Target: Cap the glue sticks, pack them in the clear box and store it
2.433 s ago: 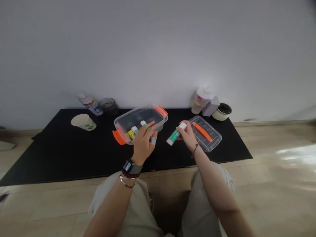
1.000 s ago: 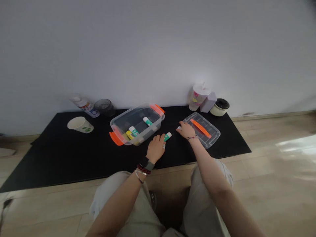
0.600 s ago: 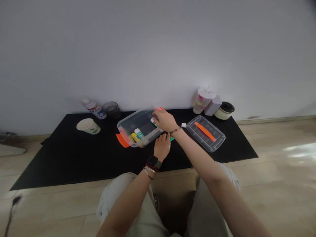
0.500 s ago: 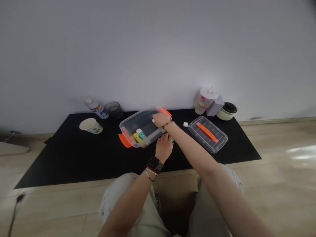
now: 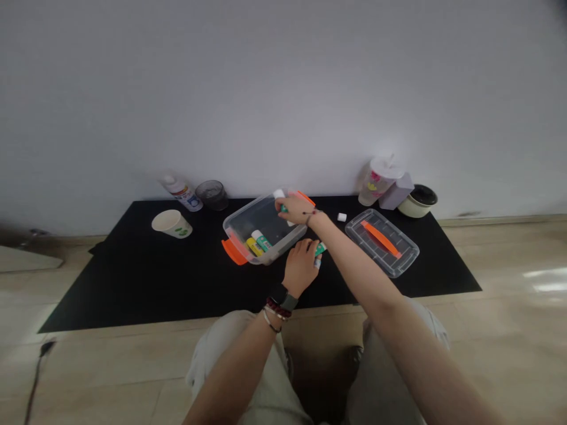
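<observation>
My left hand (image 5: 302, 265), with a dark watch at its wrist, is closed round a green glue stick (image 5: 320, 249) in front of the clear plastic box (image 5: 234, 218). Over the right end of that box, my right hand (image 5: 295, 209) grips a green glue stick with a white cap (image 5: 279, 193); most of its body is hidden by the fingers. Inside the box lie a green-and-white glue stick (image 5: 261, 239) and a yellow glue stick (image 5: 254, 247), side by side at the left end. A small loose white cap (image 5: 342, 217) rests on the black tabletop right of my right wrist.
The clear lid with an orange handle (image 5: 381, 239) lies to the right. Behind it stand a lidded tumbler (image 5: 376, 182), a pale box (image 5: 397, 192) and a cream pot (image 5: 416, 202). At left are a paper cup (image 5: 172, 224), a white bottle (image 5: 181, 192) and a dark glass (image 5: 212, 195).
My right hand has come up slightly inside the box's right end, and the capped glue stick in it now shows. More of the left hand's glue stick is visible. The whole view has shifted slightly.
</observation>
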`<action>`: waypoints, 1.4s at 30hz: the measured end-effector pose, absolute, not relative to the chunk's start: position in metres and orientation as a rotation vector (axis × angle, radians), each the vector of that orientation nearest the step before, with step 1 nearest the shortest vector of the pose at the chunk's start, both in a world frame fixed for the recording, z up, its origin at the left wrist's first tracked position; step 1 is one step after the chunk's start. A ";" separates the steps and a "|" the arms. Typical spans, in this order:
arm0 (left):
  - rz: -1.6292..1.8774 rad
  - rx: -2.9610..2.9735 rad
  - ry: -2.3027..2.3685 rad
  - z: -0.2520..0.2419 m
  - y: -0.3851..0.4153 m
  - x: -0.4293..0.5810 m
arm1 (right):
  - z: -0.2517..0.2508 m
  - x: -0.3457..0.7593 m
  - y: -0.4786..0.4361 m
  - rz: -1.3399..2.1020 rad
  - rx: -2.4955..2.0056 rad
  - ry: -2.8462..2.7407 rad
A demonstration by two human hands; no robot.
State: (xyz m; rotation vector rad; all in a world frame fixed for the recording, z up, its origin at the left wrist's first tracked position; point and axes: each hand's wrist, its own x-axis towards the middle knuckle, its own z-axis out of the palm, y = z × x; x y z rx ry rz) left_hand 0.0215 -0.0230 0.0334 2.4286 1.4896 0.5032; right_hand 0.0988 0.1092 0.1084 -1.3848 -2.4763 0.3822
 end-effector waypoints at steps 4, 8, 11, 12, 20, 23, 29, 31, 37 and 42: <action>0.785 2.101 1.254 0.029 -0.021 0.023 | 0.120 0.154 0.064 0.427 -1.262 -2.059; 0.865 1.572 0.911 0.025 -0.022 0.026 | 0.100 0.196 0.007 0.688 -1.268 -1.778; 0.761 1.309 0.783 0.025 -0.026 0.028 | 0.076 0.201 -0.019 0.810 -1.366 -1.684; 0.728 1.253 0.794 0.026 -0.028 0.028 | 0.070 0.199 -0.024 0.834 -1.408 -1.668; 0.522 1.187 0.957 0.036 -0.040 0.030 | 0.065 0.189 -0.027 0.861 -1.587 -1.710; 0.587 1.207 0.950 0.038 -0.043 0.033 | 0.064 0.189 -0.028 0.940 -1.528 -1.722; 0.468 0.836 0.649 0.050 -0.052 0.034 | 0.067 0.193 -0.027 1.182 -1.309 -1.701; 0.373 0.605 0.494 0.058 -0.053 0.033 | 0.073 0.194 -0.028 1.259 -1.208 -1.683; 0.230 0.307 0.344 0.078 -0.051 0.029 | 0.094 0.195 -0.036 1.150 -1.069 -1.632; 0.127 0.399 0.359 0.082 -0.050 0.024 | 0.102 0.194 -0.045 1.023 -1.057 -1.728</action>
